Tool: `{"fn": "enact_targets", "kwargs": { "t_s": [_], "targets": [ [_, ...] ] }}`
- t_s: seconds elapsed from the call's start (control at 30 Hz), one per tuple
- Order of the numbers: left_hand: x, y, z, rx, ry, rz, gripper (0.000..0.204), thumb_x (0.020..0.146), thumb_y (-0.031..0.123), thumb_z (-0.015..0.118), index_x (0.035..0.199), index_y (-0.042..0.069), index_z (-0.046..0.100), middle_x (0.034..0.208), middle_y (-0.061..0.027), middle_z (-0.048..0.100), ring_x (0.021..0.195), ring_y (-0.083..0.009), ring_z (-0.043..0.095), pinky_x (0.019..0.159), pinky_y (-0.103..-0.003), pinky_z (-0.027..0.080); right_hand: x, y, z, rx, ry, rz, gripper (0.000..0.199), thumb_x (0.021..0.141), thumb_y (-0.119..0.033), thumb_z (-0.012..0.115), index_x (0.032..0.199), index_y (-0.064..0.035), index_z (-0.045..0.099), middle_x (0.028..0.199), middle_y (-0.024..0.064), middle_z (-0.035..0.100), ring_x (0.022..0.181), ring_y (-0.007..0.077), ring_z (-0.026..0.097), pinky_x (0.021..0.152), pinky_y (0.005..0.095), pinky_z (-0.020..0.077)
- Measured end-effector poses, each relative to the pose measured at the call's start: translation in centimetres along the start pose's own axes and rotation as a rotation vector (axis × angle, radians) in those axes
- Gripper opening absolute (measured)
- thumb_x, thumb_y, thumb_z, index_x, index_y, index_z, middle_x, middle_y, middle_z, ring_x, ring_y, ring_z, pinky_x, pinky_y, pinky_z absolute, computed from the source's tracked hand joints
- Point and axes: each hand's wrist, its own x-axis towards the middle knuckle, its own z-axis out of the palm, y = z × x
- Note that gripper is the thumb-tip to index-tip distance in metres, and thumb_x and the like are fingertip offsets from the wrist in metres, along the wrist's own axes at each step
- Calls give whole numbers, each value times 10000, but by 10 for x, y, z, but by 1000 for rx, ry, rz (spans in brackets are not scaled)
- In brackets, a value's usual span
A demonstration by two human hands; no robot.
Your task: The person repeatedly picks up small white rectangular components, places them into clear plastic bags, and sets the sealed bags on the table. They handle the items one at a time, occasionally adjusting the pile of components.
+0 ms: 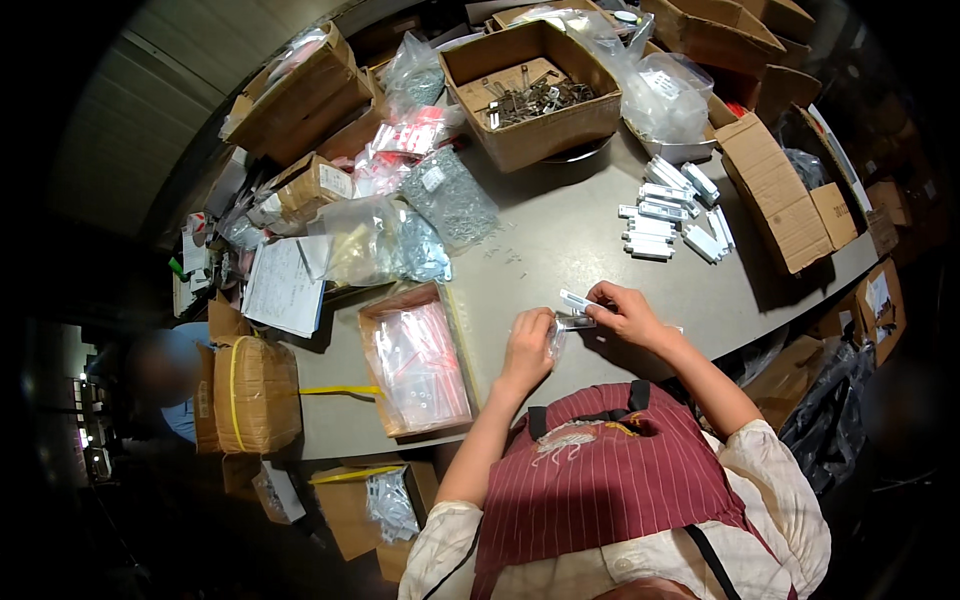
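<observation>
1. The left hand [529,346], at the centre of the frame just below the middle, is grasping a small clear plastic bag [556,343] between its bent fingers and thumb.
2. The right hand [624,311], just beside it to the right, is pinching a slim white-and-grey rectangular piece [576,301], whose far end is pointing toward the upper left.
3. A second pale piece [574,323] is lying between the hands, just below the first; whether it is sitting inside the bag cannot be told.
4. More white-and-grey rectangular pieces [652,226] are lying in a loose cluster on the grey tabletop [565,225], right of centre in the upper half.
5. Left of the hands, an open brown cardboard box [400,299] is holding flat clear bags with reddish edges [418,355].
6. At upper centre, a larger brown cardboard carton [550,142] is holding jumbled metal parts [535,98].
</observation>
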Motion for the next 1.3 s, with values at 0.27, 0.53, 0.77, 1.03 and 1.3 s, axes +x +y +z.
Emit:
{"fn": "enact_targets", "kwargs": {
  "t_s": [0.27,0.53,0.77,1.03,1.3],
  "targets": [
    [7,22,-18,52,-38,-1,269,738,-61,633,1003,-33,597,1107,-189,615,1051,-398,573,919,-461,477,23,25,-22,-646,203,-290,229,838,-148,681,1007,-28,584,986,196,605,943,403,572,833,485,445],
    [-13,-5,3,32,62,149,288,750,53,682,999,-53,585,1212,-227,587,1188,-412,553,1017,-459,453,-17,-10,-12,-628,-49,-416,411,816,5,640,1224,3,592,1240,228,557,1140,418,536,995,477,441],
    [-15,-4,19,-98,31,151,223,773,80,687,963,-2,602,1073,-114,618,1071,-319,575,955,-433,453,-18,10,-7,-558,-83,-348,415,810,117,558,1212,26,609,1145,210,580,1070,397,556,932,449,467],
    [-16,-5,25,-108,21,173,175,756,70,714,905,16,639,1090,-96,629,1072,-306,588,962,-423,468,8,13,4,-447,-7,-337,355,808,61,629,1156,-3,650,1082,189,632,1038,390,593,909,438,482],
    [-18,-4,27,-102,44,115,151,765,47,701,902,-1,660,1138,-113,606,1148,-336,548,972,-426,478,-5,11,20,-392,-104,-290,410,811,-10,692,1221,-20,685,1095,168,621,1016,346,587,899,415,490]
  ]
}}
